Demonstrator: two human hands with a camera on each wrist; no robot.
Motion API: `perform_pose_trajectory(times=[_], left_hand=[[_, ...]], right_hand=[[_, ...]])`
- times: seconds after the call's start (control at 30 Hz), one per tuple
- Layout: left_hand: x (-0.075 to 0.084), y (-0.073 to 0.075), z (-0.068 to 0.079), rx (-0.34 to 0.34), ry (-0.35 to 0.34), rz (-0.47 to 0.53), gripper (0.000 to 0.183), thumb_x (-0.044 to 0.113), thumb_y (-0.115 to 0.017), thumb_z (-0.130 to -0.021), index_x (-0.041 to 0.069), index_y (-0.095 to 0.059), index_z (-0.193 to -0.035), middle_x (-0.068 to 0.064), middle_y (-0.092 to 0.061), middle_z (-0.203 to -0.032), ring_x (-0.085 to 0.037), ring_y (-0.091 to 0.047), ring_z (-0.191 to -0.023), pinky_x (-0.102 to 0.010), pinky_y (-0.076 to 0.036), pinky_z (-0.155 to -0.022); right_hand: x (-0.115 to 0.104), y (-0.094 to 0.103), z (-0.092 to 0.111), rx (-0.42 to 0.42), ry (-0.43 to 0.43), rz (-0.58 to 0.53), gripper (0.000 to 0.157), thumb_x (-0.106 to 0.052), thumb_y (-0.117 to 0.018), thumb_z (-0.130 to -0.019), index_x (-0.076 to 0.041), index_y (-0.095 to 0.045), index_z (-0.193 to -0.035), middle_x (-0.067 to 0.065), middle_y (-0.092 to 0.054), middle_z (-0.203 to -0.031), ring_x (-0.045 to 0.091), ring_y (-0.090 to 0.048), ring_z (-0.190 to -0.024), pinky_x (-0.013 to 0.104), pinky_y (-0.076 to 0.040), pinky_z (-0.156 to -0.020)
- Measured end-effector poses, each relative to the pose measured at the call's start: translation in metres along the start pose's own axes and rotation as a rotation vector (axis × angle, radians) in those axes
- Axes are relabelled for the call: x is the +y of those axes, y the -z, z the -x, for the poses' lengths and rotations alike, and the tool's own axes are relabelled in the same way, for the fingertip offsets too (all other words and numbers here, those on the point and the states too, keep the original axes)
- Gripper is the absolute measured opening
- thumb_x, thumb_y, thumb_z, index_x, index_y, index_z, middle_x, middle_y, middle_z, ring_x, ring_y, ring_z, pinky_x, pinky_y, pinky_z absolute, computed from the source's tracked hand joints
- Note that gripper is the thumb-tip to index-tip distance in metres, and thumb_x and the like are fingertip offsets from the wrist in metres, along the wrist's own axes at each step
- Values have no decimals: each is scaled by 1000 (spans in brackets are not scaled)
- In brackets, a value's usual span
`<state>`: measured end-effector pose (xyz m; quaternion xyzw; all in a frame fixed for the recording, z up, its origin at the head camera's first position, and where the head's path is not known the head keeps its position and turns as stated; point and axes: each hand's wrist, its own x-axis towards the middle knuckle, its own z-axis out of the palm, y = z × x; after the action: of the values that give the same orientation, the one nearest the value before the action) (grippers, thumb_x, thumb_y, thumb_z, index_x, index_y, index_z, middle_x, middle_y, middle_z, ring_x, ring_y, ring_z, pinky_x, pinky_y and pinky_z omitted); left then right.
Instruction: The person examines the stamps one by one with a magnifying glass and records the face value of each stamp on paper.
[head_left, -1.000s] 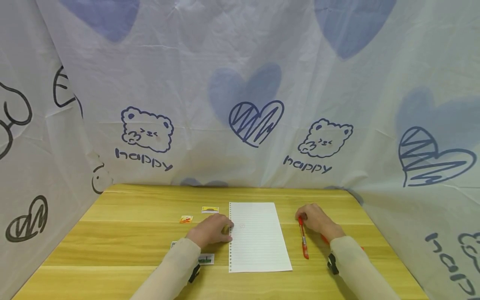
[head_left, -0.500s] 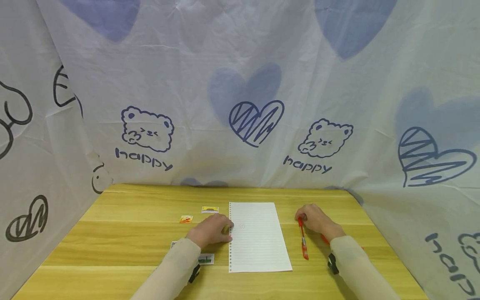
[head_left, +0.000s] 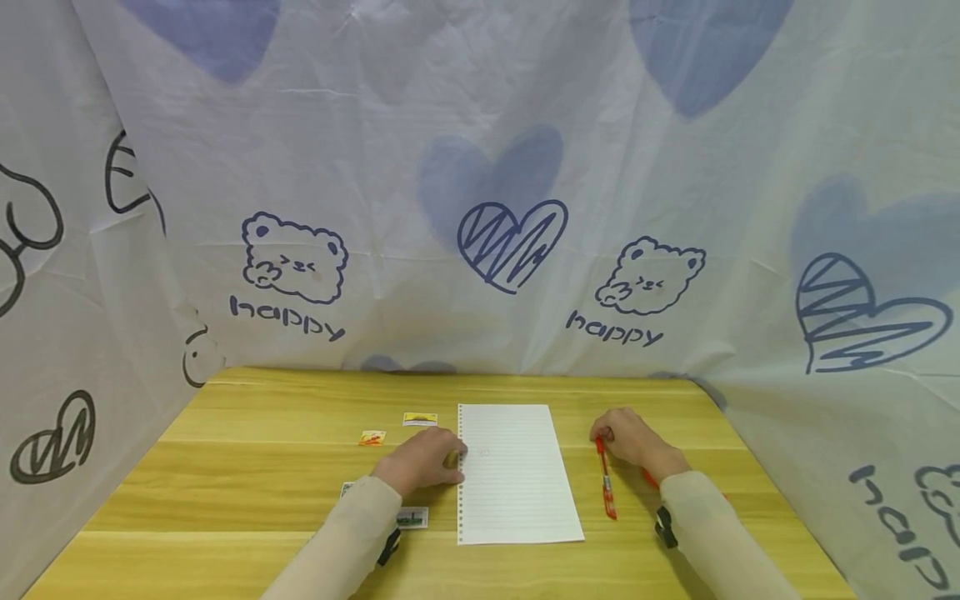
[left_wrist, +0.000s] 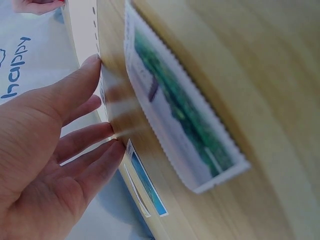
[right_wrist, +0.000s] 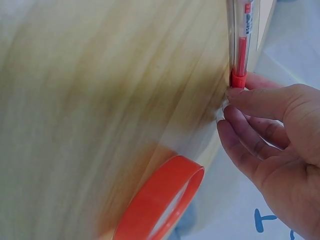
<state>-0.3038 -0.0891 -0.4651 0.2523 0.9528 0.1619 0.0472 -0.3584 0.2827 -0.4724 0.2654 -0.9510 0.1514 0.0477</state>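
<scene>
My left hand [head_left: 427, 460] rests at the hole-punched left edge of a lined white sheet of paper [head_left: 517, 483], its fingers loosely bent and its fingertips touching the edge. Beside that hand lies a postage stamp with a green landscape [left_wrist: 180, 110]; a bluish stamp [left_wrist: 150, 182] shows past the fingers in the left wrist view. Right of the sheet, my right hand [head_left: 630, 437] pinches the far end of a red pen [head_left: 608, 485] between thumb and index finger. The pen has a clear barrel and lies along the table; its gripped tip is partly hidden by the fingers.
A yellow stamp [head_left: 420, 419] and an orange one [head_left: 372, 438] lie beyond my left hand. Near my right wrist is a red ring-shaped thing [right_wrist: 155, 200], mostly hidden by the forearm in the head view. Printed cloth [head_left: 405, 250] hangs behind the wooden table [head_left: 247, 467].
The near end of the pen has shifted very slightly left. Both hands and the paper stay practically in place.
</scene>
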Motion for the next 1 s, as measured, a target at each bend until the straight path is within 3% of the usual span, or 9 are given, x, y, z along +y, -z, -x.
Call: perform_pose_trajectory(times=[0.27,0.4,0.57,0.73,0.83,1.0], left_hand=[[0,-1,0,-10,-11,0,41,23,-84,-87,6,-74,-123,-9,-74,-125,-19,-65,-101,-41,-56,-98],[0,0,1,-21,-24,3,39,23,-83,-88,6,-74,-121,-8,-75,-120,-16,-60,-92,-38,-55,-89],[-6,5,6,19,-90,50,36,17,-79,-91,2,-72,-123,-11,-73,-124,-22,-65,-100,-42,-57,-97],[-23,23,18,103,-158,75,34,12,-74,-93,-2,-70,-125,-19,-70,-131,-35,-66,-120,-51,-52,-108],[-38,32,30,134,-126,76,34,15,-76,-93,-1,-71,-124,-18,-70,-131,-38,-64,-126,-53,-50,-110],[-57,43,52,160,-96,76,33,17,-77,-93,1,-72,-121,-15,-73,-126,-37,-66,-122,-53,-52,-106]], right_hand=[[2,0,2,-10,-37,-37,22,11,-66,-85,-3,-80,-95,7,-78,-92,20,-68,-85,46,-61,-84],[2,2,6,-25,-85,-77,24,9,-69,-85,-3,-80,-102,10,-77,-94,23,-68,-86,46,-60,-83],[3,12,14,-53,-163,-154,25,2,-68,-90,-5,-78,-112,12,-76,-109,27,-69,-96,49,-59,-88],[10,26,26,-35,-141,-180,27,0,-66,-92,-2,-74,-118,18,-75,-117,30,-71,-99,49,-60,-88],[14,34,35,-16,-108,-166,26,1,-67,-91,2,-74,-116,21,-75,-114,28,-71,-92,46,-61,-82],[20,43,52,-18,-136,-158,23,-2,-70,-90,2,-74,-112,19,-76,-111,26,-70,-91,43,-60,-80]])
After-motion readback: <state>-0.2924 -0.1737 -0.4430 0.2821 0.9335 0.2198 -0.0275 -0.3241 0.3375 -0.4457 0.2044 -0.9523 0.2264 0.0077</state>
